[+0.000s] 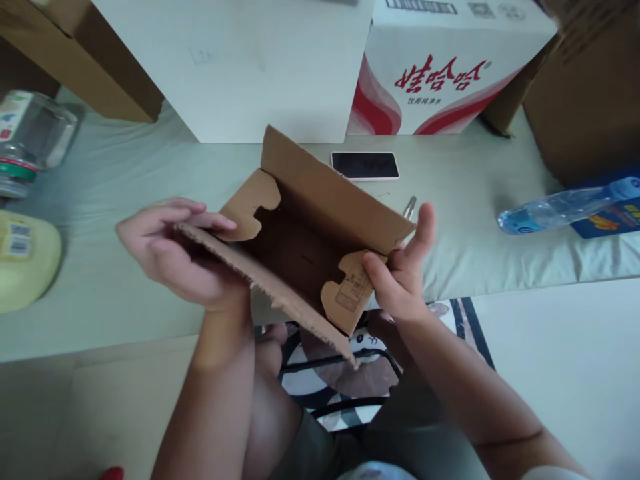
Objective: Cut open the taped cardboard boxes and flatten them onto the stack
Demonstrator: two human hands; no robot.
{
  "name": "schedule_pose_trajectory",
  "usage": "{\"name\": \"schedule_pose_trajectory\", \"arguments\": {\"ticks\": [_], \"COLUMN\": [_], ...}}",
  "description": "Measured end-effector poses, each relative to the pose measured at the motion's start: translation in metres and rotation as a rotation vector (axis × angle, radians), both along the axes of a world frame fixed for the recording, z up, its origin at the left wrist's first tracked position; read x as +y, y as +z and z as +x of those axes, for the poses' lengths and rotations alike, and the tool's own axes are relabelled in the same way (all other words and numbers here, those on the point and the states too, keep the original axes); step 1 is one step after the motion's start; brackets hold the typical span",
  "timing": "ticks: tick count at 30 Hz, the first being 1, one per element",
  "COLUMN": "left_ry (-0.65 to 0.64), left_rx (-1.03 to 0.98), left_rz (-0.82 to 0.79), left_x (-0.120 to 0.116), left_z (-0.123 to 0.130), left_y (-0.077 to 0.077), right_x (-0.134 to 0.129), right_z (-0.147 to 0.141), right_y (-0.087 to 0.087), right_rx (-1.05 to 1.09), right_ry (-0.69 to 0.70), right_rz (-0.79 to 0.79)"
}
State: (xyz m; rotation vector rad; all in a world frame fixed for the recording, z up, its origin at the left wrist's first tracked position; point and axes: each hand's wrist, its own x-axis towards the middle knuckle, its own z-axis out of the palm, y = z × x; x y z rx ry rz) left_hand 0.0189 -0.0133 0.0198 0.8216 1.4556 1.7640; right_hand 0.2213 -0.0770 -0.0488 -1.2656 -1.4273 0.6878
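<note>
A small brown cardboard box (320, 193) is held up between my hands, its top flaps spread so that the dark inside shows. My left hand (185, 250) wraps around the near long flap and the left end flap, fingers reaching over the edge. With thumb on the printed right end flap, my right hand (400, 273) grips that corner; its index finger sticks out. Behind that hand lies a thin metallic thing (411, 207), mostly hidden. A phone (365, 165) with a dark screen rests just beyond the box.
White cartons stand at the back, one with red lettering (440, 73). Brown cartons (585, 100) flank them. On the right lies a plastic bottle (555, 208) over a blue package (613, 217). A clear jar (40, 133) and a yellow container (30, 260) are at left.
</note>
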Motion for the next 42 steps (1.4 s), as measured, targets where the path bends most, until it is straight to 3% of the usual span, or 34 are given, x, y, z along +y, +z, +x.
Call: {"name": "schedule_pose_trajectory", "arguments": {"ticks": [1, 3, 4, 7, 10, 17, 28, 34, 42], "left_ry": [0.083, 0.027, 0.066, -0.013, -0.111, -0.155, -0.120, -0.060, -0.150], "left_rx": [0.056, 0.261, 0.344, 0.522, 0.569, 0.580, 0.398, 0.464, 0.505], "left_rz": [0.126, 0.374, 0.534, 0.534, 0.481, 0.558, 0.621, 0.706, 0.575], "left_x": [0.002, 0.009, 0.012, 0.020, 0.021, 0.020, 0.025, 0.029, 0.027], "left_z": [-0.003, -0.011, -0.016, -0.028, -0.036, -0.039, -0.037, -0.034, -0.041], "left_y": [-0.007, -0.024, -0.034, -0.056, -0.065, -0.068, -0.066, -0.067, -0.075], "right_x": [-0.001, -0.001, -0.001, 0.000, 0.000, 0.001, -0.002, -0.003, 0.000], "right_z": [-0.001, 0.000, 0.002, 0.011, 0.017, 0.003, 0.006, 0.008, 0.007], "right_y": [-0.001, 0.000, 0.000, 0.003, 0.006, 0.005, -0.004, 0.004, 0.003], "right_rx": [0.022, 0.060, 0.079, 0.134, 0.191, 0.200, 0.331, 0.098, 0.087], "right_ry": [0.014, 0.075, 0.118, 0.260, 0.338, 0.235, 0.259, 0.293, 0.240], "right_rz": [-0.014, 0.020, 0.057, 0.140, 0.147, 0.195, 0.171, 0.213, 0.225]}}
